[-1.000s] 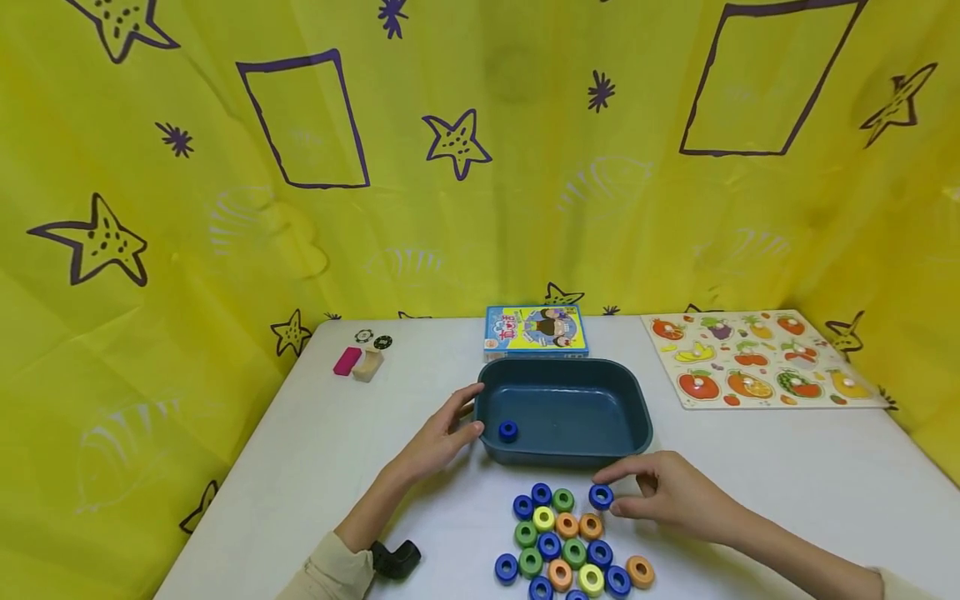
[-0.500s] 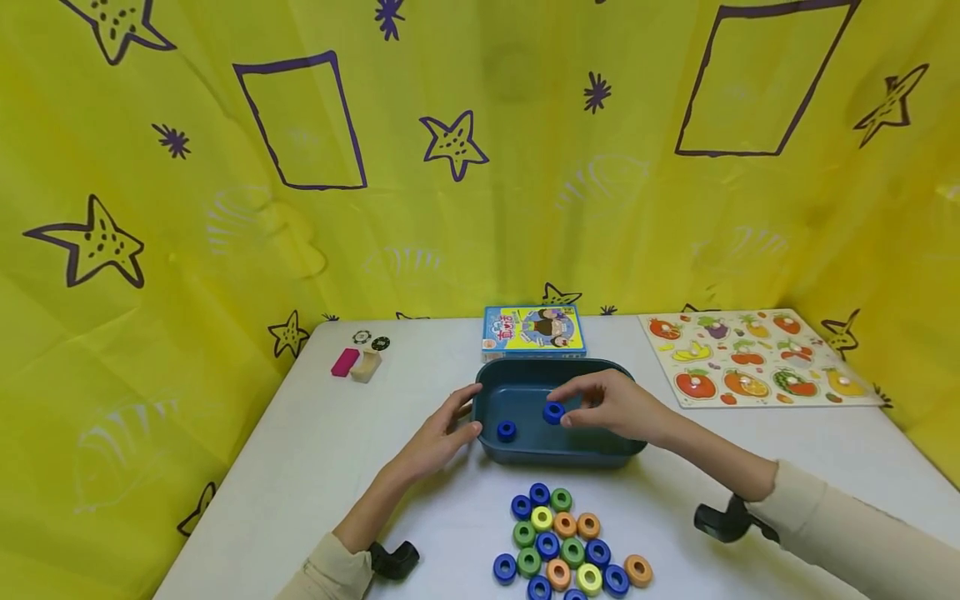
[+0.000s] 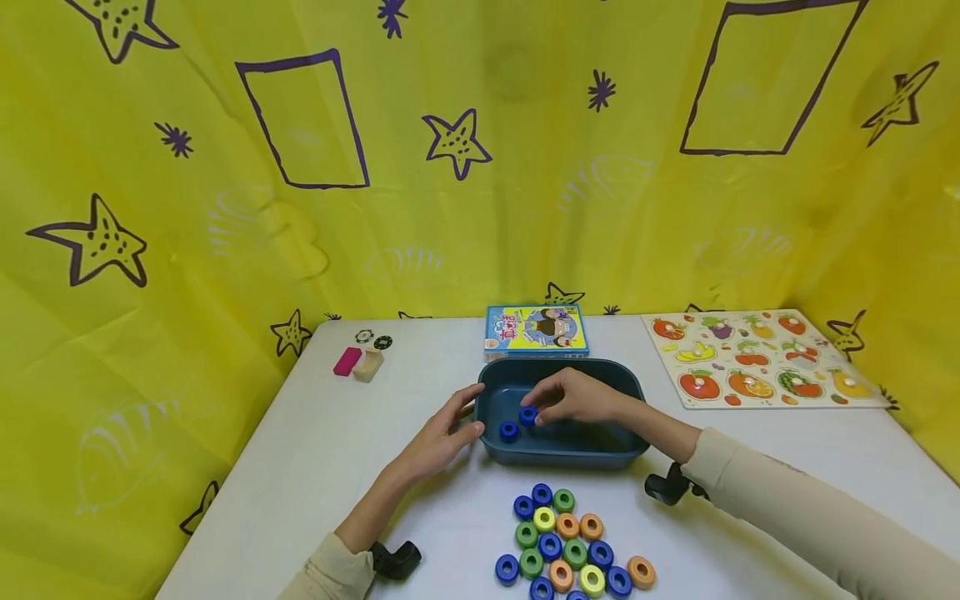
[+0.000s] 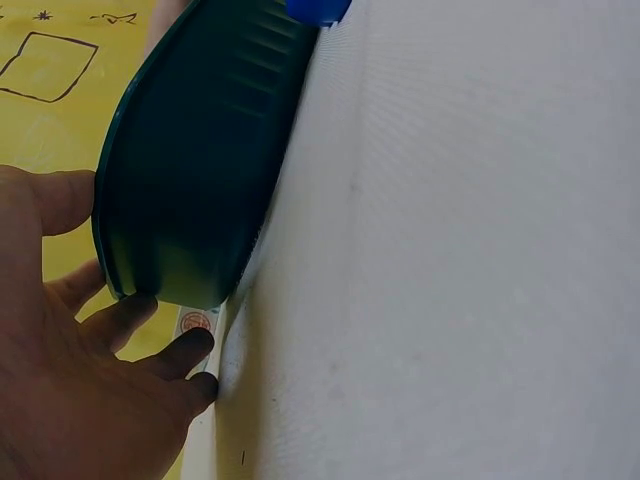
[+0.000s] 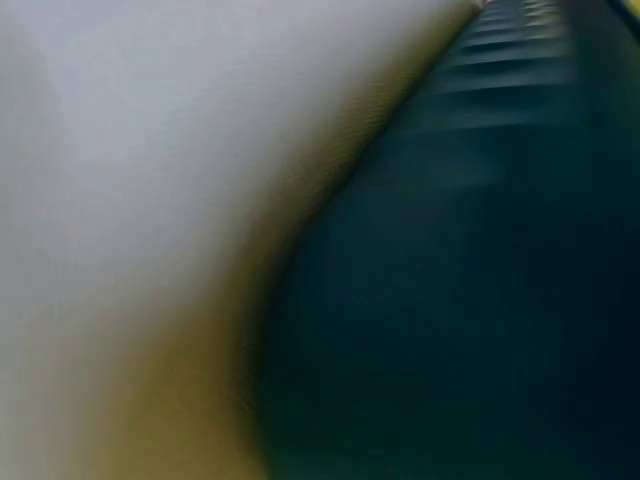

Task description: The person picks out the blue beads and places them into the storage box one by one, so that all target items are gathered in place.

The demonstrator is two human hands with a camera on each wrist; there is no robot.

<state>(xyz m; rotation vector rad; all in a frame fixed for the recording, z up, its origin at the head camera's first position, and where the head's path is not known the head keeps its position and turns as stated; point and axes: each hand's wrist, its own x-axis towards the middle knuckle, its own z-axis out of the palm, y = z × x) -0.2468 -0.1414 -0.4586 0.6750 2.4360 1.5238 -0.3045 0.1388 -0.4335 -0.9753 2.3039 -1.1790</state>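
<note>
A dark teal plastic tub [image 3: 577, 458] stands mid-table. My left hand [image 3: 441, 435] rests against its left end, fingers spread; in the left wrist view the fingertips [image 4: 140, 305] and thumb meet the tub's rim and end wall. My right hand [image 3: 573, 398] reaches inside the tub and pinches a blue ring [image 3: 528, 416] between thumb and fingers. Just left of it another blue ring [image 3: 508, 431] lies on the tub floor. In the right wrist view only the tub's outer wall [image 5: 430, 320] and the tablecloth show; the hand is hidden there.
In front of the tub lie several loose rings, blue, green, yellow and orange [image 3: 591, 526]. Behind it sits a colourful box [image 3: 536, 331]. A fruit puzzle board [image 3: 761, 360] is at the back right; small blocks [image 3: 367, 365] and round chips [image 3: 383, 342] lie back left.
My right hand has carried the blue ring from beside the loose rings over the tub's front edge, then left and down inside beside the other ring. My left hand has stayed put.
</note>
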